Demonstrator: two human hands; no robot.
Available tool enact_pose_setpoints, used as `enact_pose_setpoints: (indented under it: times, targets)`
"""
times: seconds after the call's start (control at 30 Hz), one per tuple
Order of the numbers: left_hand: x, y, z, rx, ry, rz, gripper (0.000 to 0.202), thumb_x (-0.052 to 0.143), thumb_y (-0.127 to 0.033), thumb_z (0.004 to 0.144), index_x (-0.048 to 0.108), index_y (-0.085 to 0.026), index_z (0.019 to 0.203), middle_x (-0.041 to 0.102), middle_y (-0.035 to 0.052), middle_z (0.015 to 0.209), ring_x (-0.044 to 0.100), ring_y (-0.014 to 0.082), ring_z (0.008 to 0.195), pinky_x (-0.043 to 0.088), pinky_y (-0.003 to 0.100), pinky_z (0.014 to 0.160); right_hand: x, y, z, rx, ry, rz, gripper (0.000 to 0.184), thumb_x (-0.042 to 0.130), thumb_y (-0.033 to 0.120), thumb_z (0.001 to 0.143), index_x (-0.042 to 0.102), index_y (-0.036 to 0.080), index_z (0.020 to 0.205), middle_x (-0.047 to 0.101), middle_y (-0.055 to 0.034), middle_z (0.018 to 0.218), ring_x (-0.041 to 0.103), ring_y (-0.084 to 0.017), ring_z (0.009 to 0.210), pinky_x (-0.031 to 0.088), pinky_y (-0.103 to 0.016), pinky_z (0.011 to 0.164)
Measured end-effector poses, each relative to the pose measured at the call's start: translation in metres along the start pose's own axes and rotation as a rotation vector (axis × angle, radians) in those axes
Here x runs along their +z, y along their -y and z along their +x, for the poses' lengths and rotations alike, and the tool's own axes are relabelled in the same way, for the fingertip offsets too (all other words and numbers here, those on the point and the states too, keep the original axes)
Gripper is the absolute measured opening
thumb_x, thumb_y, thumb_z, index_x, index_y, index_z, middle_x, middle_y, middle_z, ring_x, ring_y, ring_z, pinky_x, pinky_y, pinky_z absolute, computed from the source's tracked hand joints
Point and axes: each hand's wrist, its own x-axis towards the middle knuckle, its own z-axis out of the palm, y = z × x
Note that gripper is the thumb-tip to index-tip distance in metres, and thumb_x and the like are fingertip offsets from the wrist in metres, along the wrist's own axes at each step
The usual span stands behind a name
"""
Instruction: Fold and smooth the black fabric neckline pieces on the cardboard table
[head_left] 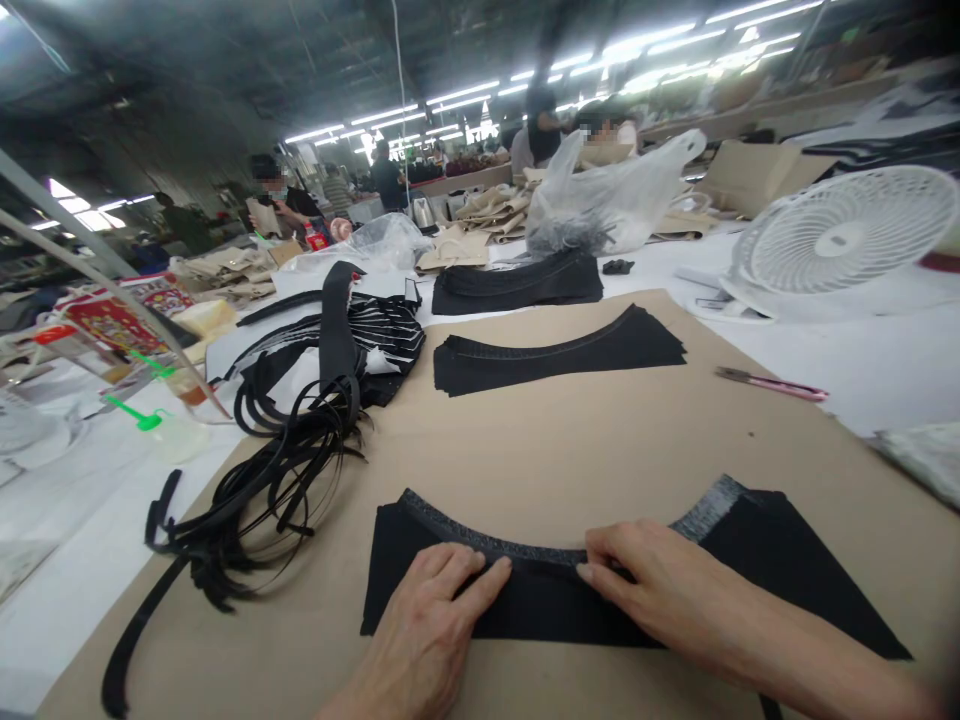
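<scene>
A black curved fabric piece (pixel 787 580) lies on the brown cardboard sheet (pixel 562 450) just in front of me. A grey textured strip (pixel 487 540) runs along its curved upper edge. My left hand (pixel 431 625) lies flat on the piece, fingers stretched out and pressing the strip. My right hand (pixel 660 590) also rests on the piece, fingers extended, fingertips pushing down on the strip a little right of the left hand. Neither hand holds anything.
A stack of black curved pieces (pixel 555 355) lies further back, another stack (pixel 517 283) behind it. A tangle of black strips (pixel 292 450) lies left. A pink utility knife (pixel 772 384), a white fan (pixel 840 240), a plastic bag (pixel 607 195) and glue bottles (pixel 161 425) stand around. Other people work at the back.
</scene>
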Motion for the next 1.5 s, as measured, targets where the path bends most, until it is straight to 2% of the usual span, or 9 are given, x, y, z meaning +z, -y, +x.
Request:
enact_pose_setpoints:
  times: [0.27,0.43,0.63,0.87,1.13,1.23,1.33,1.4,1.5]
  targets:
    - [0.003,0.003,0.0,0.027,0.021,0.093,0.055,0.043,-0.007,0.086,0.045,-0.026,0.138,0.06,0.0048,0.109,0.053,0.0195,0.098,0.042,0.035,0.085,0.003,0.006,0.003,0.01,-0.015,-0.125,0.026,0.049,0.025,0.089,0.069,0.017,0.074,0.071,-0.01,0.073,0.067,-0.024,0.069,0.03,-0.027,0.053]
    - [0.003,0.003,0.0,0.023,0.044,0.126,0.065,0.046,-0.006,0.082,0.04,-0.033,0.142,0.059,0.0033,0.109,0.051,0.0189,0.098,0.036,0.034,0.086,0.006,0.007,0.002,0.013,-0.031,-0.157,0.026,0.048,0.023,0.088,0.069,0.017,0.073,0.07,-0.0103,0.072,0.069,-0.026,0.07,0.032,-0.028,0.052]
    - [0.004,0.003,0.0,0.02,0.075,0.16,0.079,0.048,-0.005,0.074,0.033,-0.035,0.145,0.057,0.0038,0.11,0.048,0.02,0.1,0.029,0.034,0.087,0.01,0.007,0.002,0.01,-0.059,-0.172,0.028,0.047,0.023,0.09,0.068,0.017,0.074,0.071,-0.0101,0.073,0.069,-0.028,0.072,0.04,-0.03,0.057]
    - [0.003,-0.001,0.002,0.05,-0.05,0.188,0.075,0.047,-0.003,0.07,0.044,-0.033,0.139,0.06,0.002,0.106,0.048,0.0183,0.097,0.028,0.031,0.085,0.005,0.017,-0.003,0.038,-0.056,-0.208,0.027,0.045,0.019,0.092,0.069,0.014,0.081,0.07,-0.0134,0.078,0.069,-0.03,0.078,0.046,-0.034,0.063]
    - [0.001,-0.004,0.005,0.025,-0.089,0.172,0.066,0.048,-0.005,0.073,0.051,-0.036,0.131,0.06,0.0005,0.096,0.051,0.0179,0.09,0.032,0.032,0.082,-0.008,0.026,-0.007,0.103,-0.042,-0.236,0.021,0.052,0.023,0.091,0.069,0.014,0.082,0.069,-0.0135,0.076,0.068,-0.025,0.073,0.044,-0.028,0.061]
    - [0.003,-0.016,0.013,0.014,-0.163,0.139,0.057,0.045,-0.002,0.074,0.058,-0.029,0.123,0.059,0.0036,0.101,0.054,0.0179,0.095,0.035,0.032,0.083,-0.005,0.023,-0.008,0.093,-0.062,-0.236,0.023,0.051,0.024,0.092,0.068,0.014,0.081,0.068,-0.0123,0.075,0.067,-0.024,0.074,0.044,-0.028,0.062]
    - [0.011,-0.034,0.027,0.139,-0.23,0.079,0.053,0.042,-0.001,0.074,0.056,-0.016,0.123,0.059,0.0094,0.114,0.054,0.0189,0.106,0.04,0.031,0.085,0.001,0.019,-0.01,0.06,-0.115,-0.242,0.023,0.049,0.024,0.092,0.068,0.013,0.084,0.067,-0.0122,0.076,0.066,-0.024,0.076,0.045,-0.029,0.065]
    - [0.021,-0.045,0.036,0.193,-0.246,0.038,0.051,0.041,-0.002,0.073,0.054,-0.01,0.122,0.062,0.0113,0.109,0.057,0.019,0.1,0.045,0.03,0.083,0.004,0.017,-0.012,0.051,-0.142,-0.227,0.023,0.05,0.024,0.092,0.067,0.013,0.083,0.066,-0.0119,0.074,0.066,-0.023,0.074,0.045,-0.029,0.066]
    - [0.036,-0.049,0.042,0.213,-0.271,0.071,0.046,0.039,-0.004,0.076,0.054,-0.007,0.119,0.065,0.0123,0.099,0.06,0.0209,0.09,0.05,0.032,0.078,0.002,0.011,-0.014,0.058,-0.174,-0.184,0.022,0.052,0.026,0.091,0.068,0.013,0.083,0.067,-0.0127,0.076,0.066,-0.024,0.076,0.046,-0.03,0.068]
